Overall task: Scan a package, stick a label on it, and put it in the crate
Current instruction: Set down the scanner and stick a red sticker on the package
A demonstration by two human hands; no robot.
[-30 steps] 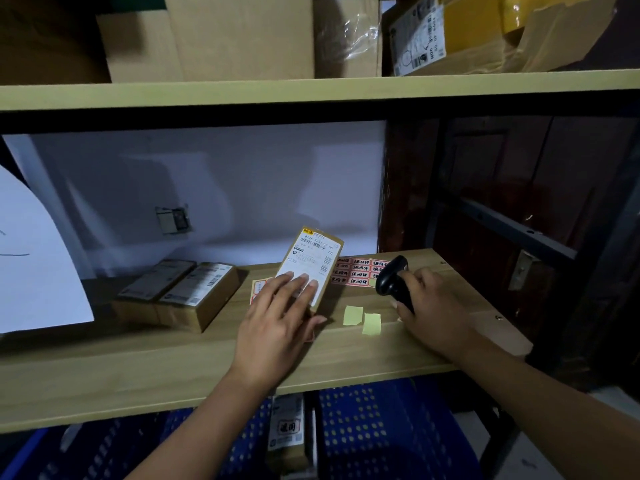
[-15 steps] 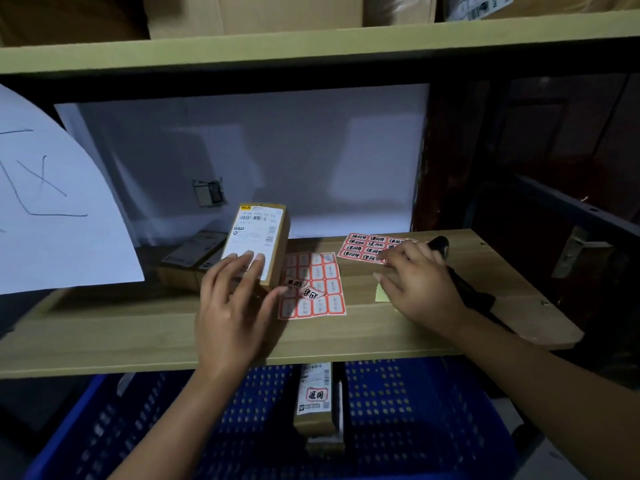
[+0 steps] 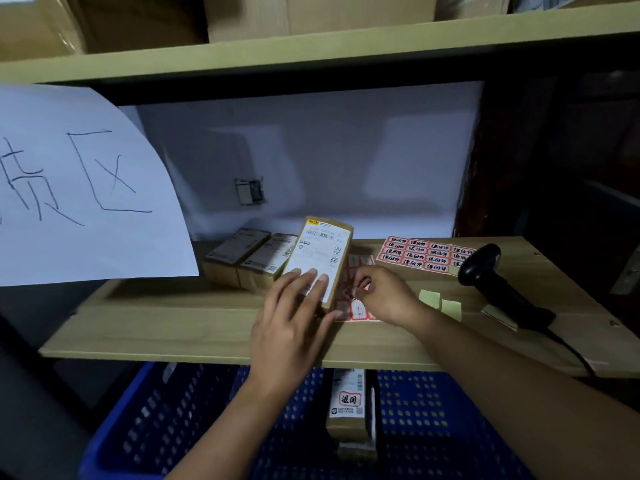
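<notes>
My left hand (image 3: 292,317) holds a small brown package (image 3: 320,256) tilted up on the wooden shelf (image 3: 173,327), its white shipping label facing me. My right hand (image 3: 388,294) is right beside it, fingertips pinched on a red sticker at the label sheet (image 3: 356,308) lying under both hands. The black scanner (image 3: 498,285) lies on the shelf to the right, apart from my hands. Below the shelf is the blue crate (image 3: 173,420), with a labelled package (image 3: 348,405) inside it.
Two more brown packages (image 3: 252,259) lie at the back of the shelf, left of the held one. A second sheet of red labels (image 3: 426,254) lies at the back right. Yellow backing scraps (image 3: 440,301) sit near the scanner. A white paper sign (image 3: 79,188) hangs at the left.
My right hand has let go of the scanner, which now lies on the shelf, and moved left to the sticker sheet. My left hand kept the package upright.
</notes>
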